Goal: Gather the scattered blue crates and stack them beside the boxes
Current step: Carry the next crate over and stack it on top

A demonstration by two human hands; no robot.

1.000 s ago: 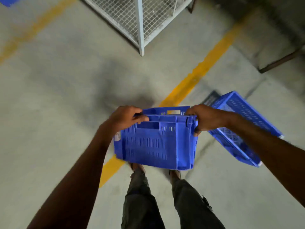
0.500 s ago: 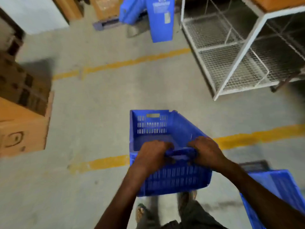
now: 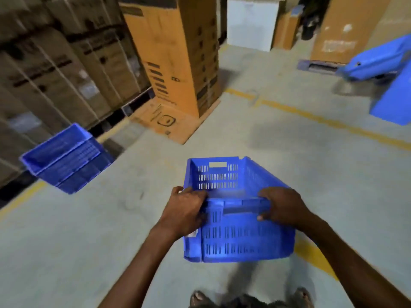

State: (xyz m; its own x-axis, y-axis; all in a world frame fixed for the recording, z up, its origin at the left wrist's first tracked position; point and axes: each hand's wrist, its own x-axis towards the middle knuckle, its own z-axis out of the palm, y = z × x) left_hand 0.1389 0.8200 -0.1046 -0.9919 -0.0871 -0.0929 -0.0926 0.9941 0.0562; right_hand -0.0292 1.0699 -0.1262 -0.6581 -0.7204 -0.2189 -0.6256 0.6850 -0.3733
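Observation:
I carry a blue slotted crate [image 3: 235, 236] in front of me, off the floor, its open top facing up. My left hand [image 3: 185, 211] grips the left end of its near rim, and my right hand [image 3: 283, 207] grips the right end. At the left, a short stack of blue crates [image 3: 66, 158] stands on the floor beside the rows of brown cardboard boxes [image 3: 55, 70]. Further blue crates [image 3: 391, 85] lie at the far right, leaning and blurred.
A tall orange carton [image 3: 178, 54] stands ahead left on a flattened cardboard sheet [image 3: 164, 123]. Yellow floor lines [image 3: 329, 123] cross the grey concrete. A white unit [image 3: 251, 23] and more cartons [image 3: 347, 27] stand at the back. My feet show at the bottom edge.
The view has swung left from the wire rack toward the boxes and the crate stack. The crate stays in both hands, held by its near rim.

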